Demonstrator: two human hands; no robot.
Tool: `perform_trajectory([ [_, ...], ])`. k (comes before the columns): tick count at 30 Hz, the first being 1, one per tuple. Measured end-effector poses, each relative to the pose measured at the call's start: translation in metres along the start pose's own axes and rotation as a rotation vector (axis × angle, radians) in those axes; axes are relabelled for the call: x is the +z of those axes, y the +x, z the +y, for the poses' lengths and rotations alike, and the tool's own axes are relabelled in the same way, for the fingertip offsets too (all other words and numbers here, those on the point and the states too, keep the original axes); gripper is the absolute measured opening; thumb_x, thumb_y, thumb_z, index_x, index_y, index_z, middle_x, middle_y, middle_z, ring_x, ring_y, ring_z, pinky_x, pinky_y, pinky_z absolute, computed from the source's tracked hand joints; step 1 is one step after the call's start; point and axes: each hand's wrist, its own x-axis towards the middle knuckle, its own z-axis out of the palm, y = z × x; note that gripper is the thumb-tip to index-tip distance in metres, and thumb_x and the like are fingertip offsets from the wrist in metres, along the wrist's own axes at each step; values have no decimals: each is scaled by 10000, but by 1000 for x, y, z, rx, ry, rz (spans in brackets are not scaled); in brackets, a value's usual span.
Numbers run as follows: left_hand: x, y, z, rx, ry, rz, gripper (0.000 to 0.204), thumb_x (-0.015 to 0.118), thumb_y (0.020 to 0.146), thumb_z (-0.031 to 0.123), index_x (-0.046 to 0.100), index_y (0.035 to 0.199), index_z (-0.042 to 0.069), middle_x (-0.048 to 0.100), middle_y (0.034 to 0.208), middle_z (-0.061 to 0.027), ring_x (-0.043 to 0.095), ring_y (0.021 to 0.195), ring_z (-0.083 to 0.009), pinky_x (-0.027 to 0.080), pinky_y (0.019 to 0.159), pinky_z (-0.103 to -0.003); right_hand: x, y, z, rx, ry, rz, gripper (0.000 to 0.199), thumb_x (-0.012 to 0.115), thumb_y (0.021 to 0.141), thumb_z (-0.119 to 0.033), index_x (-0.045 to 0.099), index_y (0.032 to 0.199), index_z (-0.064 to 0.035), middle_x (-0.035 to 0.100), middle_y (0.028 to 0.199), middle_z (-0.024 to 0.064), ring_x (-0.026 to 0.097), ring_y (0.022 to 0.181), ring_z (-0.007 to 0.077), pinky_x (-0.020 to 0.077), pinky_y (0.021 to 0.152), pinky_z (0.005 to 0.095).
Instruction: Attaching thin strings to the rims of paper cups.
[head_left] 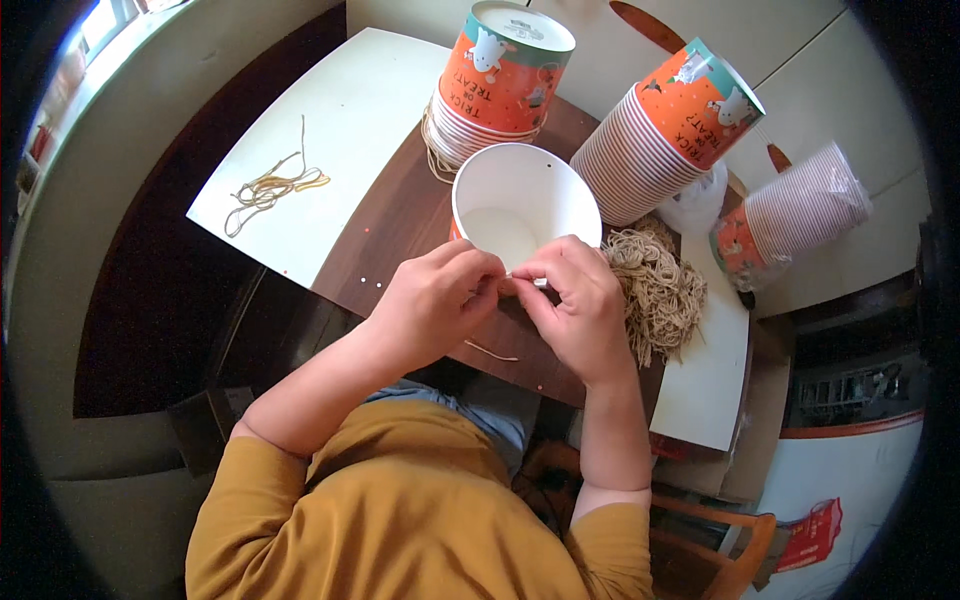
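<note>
Pinching at the near rim of a white-lined paper cup point(520, 205), the left hand point(435, 300) and right hand point(570, 300) meet fingertip to fingertip over the brown worktop point(390, 230). Both hands are closed narrow around something small at the cup's edge; it is too small to tell what it is, though a bit of white shows between the right hand's fingers. The cup lies tipped with its open mouth facing up toward the camera, its orange outside just visible at the left edge, and it sits just in front of the hands, touching them at the rim

Behind the cup stand two leaning stacks of orange printed cups point(495, 85) and point(665, 125), with a third stack point(790, 215) lying further right. A heap of tan elastic strings point(655, 285) lies just beside the right hand. One loose string point(490, 351) rests on the worktop under the left hand. Well apart, on a white board point(330, 110) to the left, lies a small tangle of yellowish strings point(270, 188)
</note>
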Motion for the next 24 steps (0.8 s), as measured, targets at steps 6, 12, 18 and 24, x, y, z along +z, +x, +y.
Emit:
perform_trajectory([
  [6,-10,9,-21,413,237,62,237,708,734,25,620,954,34,619,852,-102,630,704,-253,517,589,-334,-1,17,9,-10,278,-130,130,676,765,-1,624,883,-14,594,845,118,602,817,297,498,730,370],
  [12,-13,12,-36,537,179,111,268,716,727,37,622,978,37,626,880,-98,631,718,-250,519,612,-343,3,25,15,50,430,-167,94,695,764,7,651,847,0,619,840,112,632,769,236,510,677,329],
  [18,-16,10,-31,333,-30,18,195,719,773,32,649,955,28,646,857,-99,656,737,-239,532,627,-307,2,27,17,124,508,-211,121,758,743,-42,659,809,-16,628,812,77,621,738,171,493,635,292],
  [24,-19,9,-34,266,-148,-71,188,716,801,45,690,987,44,658,837,-81,663,730,-210,534,638,-297,1,32,19,78,475,-275,267,818,695,-133,594,800,-32,608,796,62,582,699,166,471,608,289],
])
